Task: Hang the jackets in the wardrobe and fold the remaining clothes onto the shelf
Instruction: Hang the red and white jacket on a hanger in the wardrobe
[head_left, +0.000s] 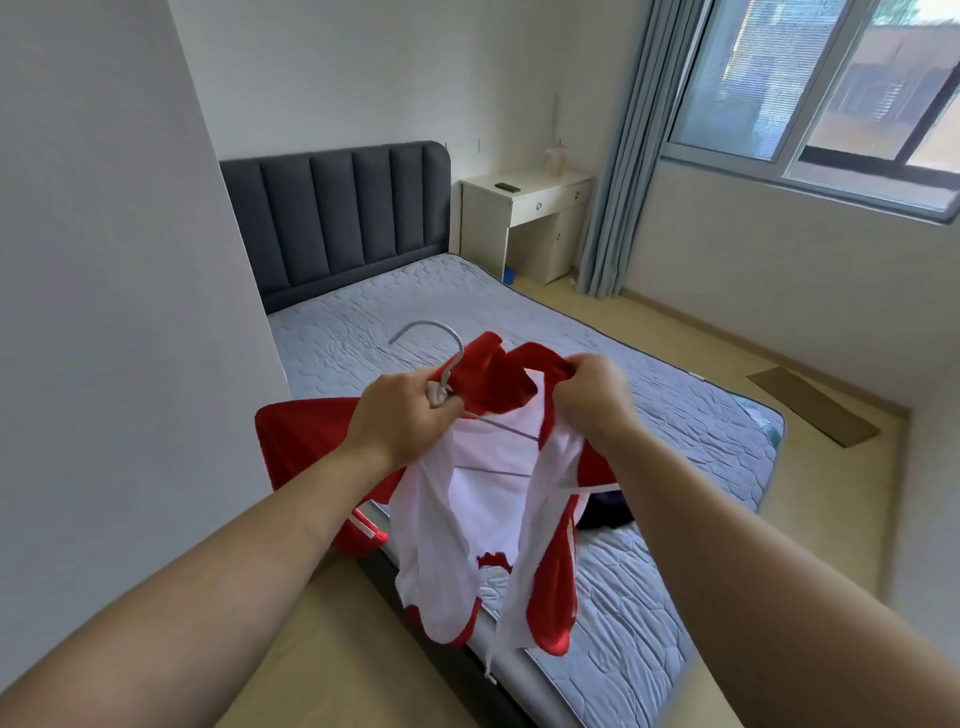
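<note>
We hold the jacket (498, 387), red outside and white inside, in the air over the near left corner of the bed (649, 374). Its white lining faces us and its lower part hangs past the bed's near edge. One red part spreads to the left, behind our left arm.

Our left hand (402, 415) is curled tight round the neck of a grey hanger (451, 371), just under the hook, which rises up and to the left. The hanger's thin arms run rightward inside the lining. Our right hand (592, 400) is closed in a fist on red cloth at the top of the jacket. The two hands are level and apart, with the jacket's open top between them.

A dark garment (608, 512) lies on the bed near its near edge, partly hidden behind the jacket. The bed has a grey quilted top and a dark headboard (337, 218) at its far end. Beside the far right corner stands a white desk (524, 197), then a blue curtain (618, 182) and a window (810, 78). A flat piece of cardboard (813, 405) lies on the floor off the bed's right edge.
</note>
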